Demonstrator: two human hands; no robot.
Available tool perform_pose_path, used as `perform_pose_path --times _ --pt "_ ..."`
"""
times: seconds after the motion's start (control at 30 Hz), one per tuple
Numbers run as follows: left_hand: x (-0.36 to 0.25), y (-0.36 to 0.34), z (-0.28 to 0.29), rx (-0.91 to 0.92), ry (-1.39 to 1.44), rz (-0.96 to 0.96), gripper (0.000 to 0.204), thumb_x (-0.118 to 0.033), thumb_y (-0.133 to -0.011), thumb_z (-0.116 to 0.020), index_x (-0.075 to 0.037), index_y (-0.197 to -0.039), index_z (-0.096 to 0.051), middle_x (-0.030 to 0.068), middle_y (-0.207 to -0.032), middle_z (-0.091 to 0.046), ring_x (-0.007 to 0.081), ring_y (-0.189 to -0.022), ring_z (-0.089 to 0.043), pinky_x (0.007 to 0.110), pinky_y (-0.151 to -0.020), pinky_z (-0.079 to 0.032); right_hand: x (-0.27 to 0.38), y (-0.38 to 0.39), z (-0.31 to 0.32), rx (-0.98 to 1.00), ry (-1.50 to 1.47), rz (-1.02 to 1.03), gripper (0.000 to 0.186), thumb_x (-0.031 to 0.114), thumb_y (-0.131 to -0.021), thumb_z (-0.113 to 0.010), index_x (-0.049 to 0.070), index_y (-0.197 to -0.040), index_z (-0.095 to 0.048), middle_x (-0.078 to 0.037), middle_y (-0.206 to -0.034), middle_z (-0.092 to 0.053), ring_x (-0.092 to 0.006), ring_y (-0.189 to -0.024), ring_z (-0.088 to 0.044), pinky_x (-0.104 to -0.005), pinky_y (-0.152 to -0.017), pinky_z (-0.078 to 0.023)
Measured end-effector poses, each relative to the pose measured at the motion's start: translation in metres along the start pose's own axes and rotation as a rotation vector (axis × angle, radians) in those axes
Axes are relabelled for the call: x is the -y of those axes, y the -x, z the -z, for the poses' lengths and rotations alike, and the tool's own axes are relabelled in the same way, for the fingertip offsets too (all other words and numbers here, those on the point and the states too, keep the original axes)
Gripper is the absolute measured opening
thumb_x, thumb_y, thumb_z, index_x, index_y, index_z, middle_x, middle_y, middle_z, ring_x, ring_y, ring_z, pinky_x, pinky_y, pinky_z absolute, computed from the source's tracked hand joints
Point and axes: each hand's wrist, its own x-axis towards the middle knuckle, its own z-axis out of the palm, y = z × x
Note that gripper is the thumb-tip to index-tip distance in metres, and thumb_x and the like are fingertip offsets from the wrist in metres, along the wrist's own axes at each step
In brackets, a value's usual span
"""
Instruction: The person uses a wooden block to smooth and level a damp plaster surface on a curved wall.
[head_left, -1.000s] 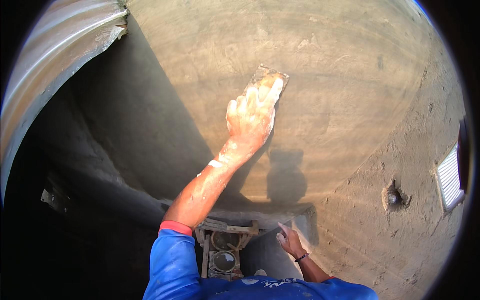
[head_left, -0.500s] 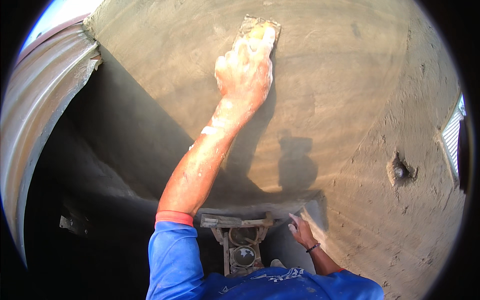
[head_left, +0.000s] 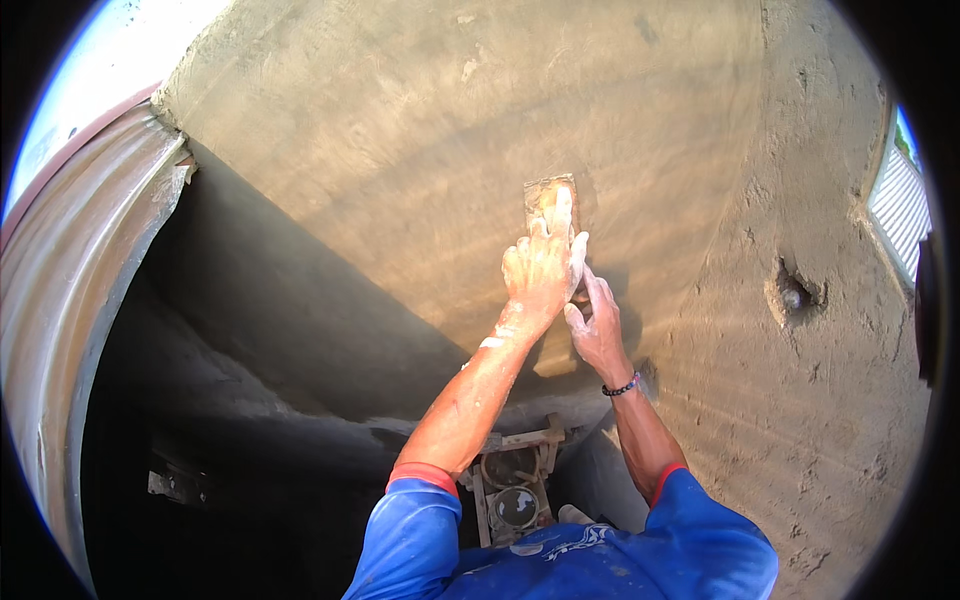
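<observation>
Watching from the head camera, I am seeing my left hand point(head_left: 540, 268) holding a flat rectangular float point(head_left: 541, 198) near the middle of the smoother, sunlit wall point(head_left: 400, 170). Its fingers are curling around the tool while the index finger is lying straight along the back; I am judging that this is spreading the pressure and helping to hold the blade flat, though the contact edge is hiding from me.

My right hand point(head_left: 599, 335) is sitting just below and to the right, its thumb standing apart from the fingers. Its fingertips are reaching close to the left thumb, perhaps for steadying, but I cannot tell whether they are touching the tool or pinching anything.

Below the hands, two round containers, a nearer one point(head_left: 517, 508) and a farther one point(head_left: 507, 466), are standing by a wooden frame point(head_left: 528, 438), probably placed there for being within reach. To the right, a rougher wall point(head_left: 745, 420) is bearing a ragged hole point(head_left: 795, 291). On the left, a corrugated sheet point(head_left: 85, 270) is curving beside the shaded part of the smoother wall.
</observation>
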Motion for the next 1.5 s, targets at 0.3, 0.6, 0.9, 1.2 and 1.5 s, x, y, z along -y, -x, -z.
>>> perform_pose_path --times 0.3,0.6,0.9,1.2,1.5 --pt "-0.008 -0.004 0.029 0.218 0.017 0.087 0.065 -0.047 -0.095 -0.061 -0.013 -0.149 -0.045 0.026 -0.114 -0.062 0.0421 -0.087 -0.069 0.051 -0.072 -0.055 0.031 -0.061 -0.029 -0.369 0.237 0.343 0.077 0.018 -0.082 -0.074 0.001 -0.149 -0.039 -0.024 -0.12 -0.052 -0.0399 -0.112 -0.05 -0.0475 -0.098 -0.042" --pt "0.117 -0.011 0.117 -0.515 -0.244 -0.023 0.077 -0.022 -0.083 -0.08 -0.015 -0.151 -0.046 0.0258 -0.137 -0.041 0.0418 -0.126 -0.041 0.054 -0.106 -0.034 0.118 -0.132 -0.014 -0.528 0.348 0.493 0.064 0.018 -0.085 -0.073 0.004 -0.143 -0.049 -0.02 -0.11 -0.056 -0.0402 -0.101 -0.058 -0.0487 -0.085 -0.05" --pt "0.185 -0.031 0.078 -0.464 -0.381 -0.097 0.091 -0.046 -0.091 -0.067 -0.02 -0.162 -0.017 0.0271 -0.166 -0.001 0.0549 -0.15 -0.001 0.07 -0.116 -0.007 0.048 -0.104 -0.001 -0.478 0.418 0.506 0.062 0.014 -0.084 -0.071 0.004 -0.142 -0.052 -0.018 -0.101 -0.057 -0.0362 -0.092 -0.058 -0.0475 -0.081 -0.051" --pt "0.189 -0.031 0.076 -0.497 -0.383 -0.083 0.089 -0.052 -0.088 -0.067 -0.022 -0.16 -0.025 0.0263 -0.166 -0.008 0.0564 -0.149 -0.004 0.073 -0.114 -0.01 0.028 -0.078 -0.022 -0.294 0.666 0.608 0.066 0.01 -0.079 -0.072 0.014 -0.143 -0.056 -0.011 -0.095 -0.058 -0.0311 -0.085 -0.057 -0.0432 -0.075 -0.052" --pt "0.189 -0.027 0.079 -0.526 -0.35 -0.044 0.089 -0.051 -0.082 -0.074 -0.023 -0.157 -0.035 0.0241 -0.166 -0.013 0.0574 -0.149 -0.007 0.073 -0.114 -0.012 0.115 -0.116 -0.041 -0.255 0.759 0.774 0.065 0.017 -0.08 -0.071 0.02 -0.143 -0.055 -0.009 -0.098 -0.059 -0.0286 -0.084 -0.057 -0.0394 -0.071 -0.053"
